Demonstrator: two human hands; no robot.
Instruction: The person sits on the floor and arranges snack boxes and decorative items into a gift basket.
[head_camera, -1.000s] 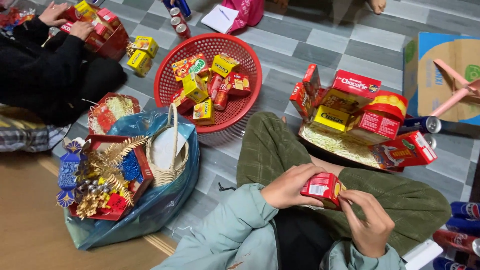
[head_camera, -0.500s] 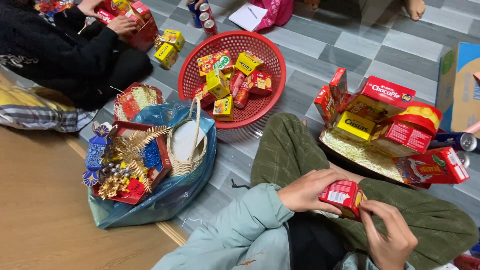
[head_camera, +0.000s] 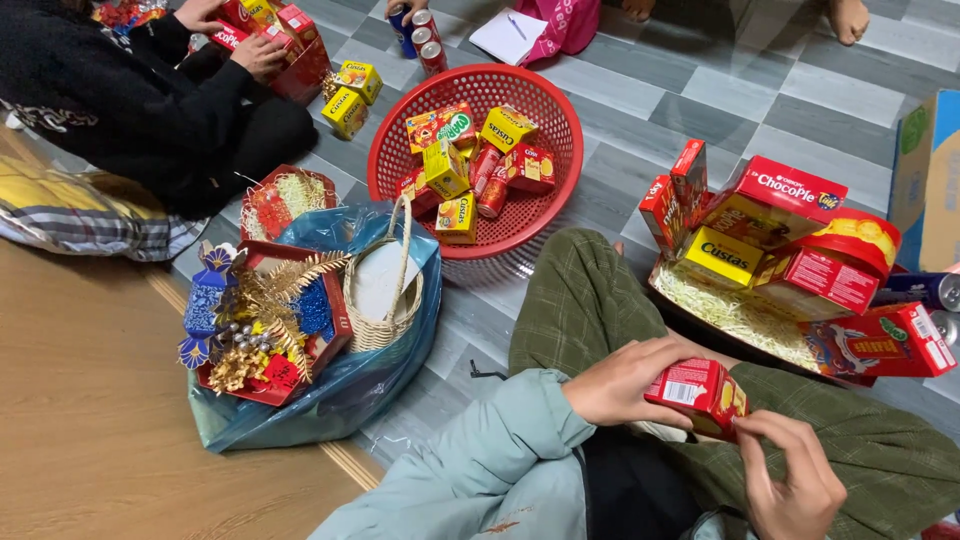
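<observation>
Item: small red carton (head_camera: 700, 393), lower right of the frame, held above the wearer's lap over green checked trousers (head_camera: 600, 310).

Holding: left hand (head_camera: 620, 383) wraps the carton's left end, thumb on top and fingers underneath, closed firmly on it. Right hand (head_camera: 795, 480) meets the carton's lower right corner, fingertips pinching at the end flap; whether the flap is open cannot be told.

Handling, as judged: thin printed cardboard, light, stiff along the edges but easily dented on the broad faces. Glossy surface, a little slippery. Best gripped across the short ends or along the edges, not squeezed mid-panel. Contents hidden.

Nearby stock:
- Red plastic basket (head_camera: 548, 215), upper centre, holding yellow and red snack boxes and a red can.
- Open gift tray (head_camera: 735, 320) lined with pale shredded paper, right of centre, with red and yellow boxes stacked on it.
- Wicker basket (head_camera: 378, 325) and a decorated red box (head_camera: 262, 345) with gold sprigs, both sitting in a blue plastic bag (head_camera: 340, 395), left of centre.
- Another person in a black sleeve (head_camera: 130, 100), upper left, hands on a red box.
</observation>
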